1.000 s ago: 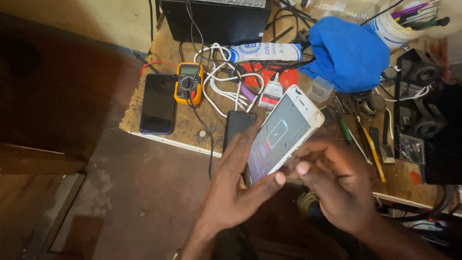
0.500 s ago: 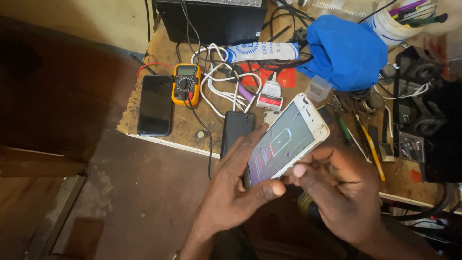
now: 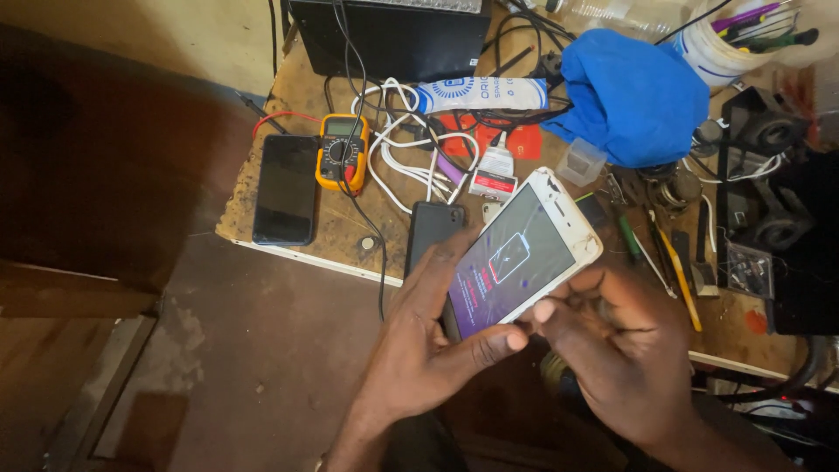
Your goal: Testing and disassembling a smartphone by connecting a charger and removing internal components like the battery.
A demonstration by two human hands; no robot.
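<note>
We kept both hands' fingers (image 3: 489, 343) clamped on the white phone (image 3: 523, 252), lit screen unchanged, above the bench (image 3: 350, 236).

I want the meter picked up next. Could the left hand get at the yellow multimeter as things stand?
Probably not at once: the left hand is holding the white phone. The yellow multimeter lies uncovered, though cables cross it.
</note>
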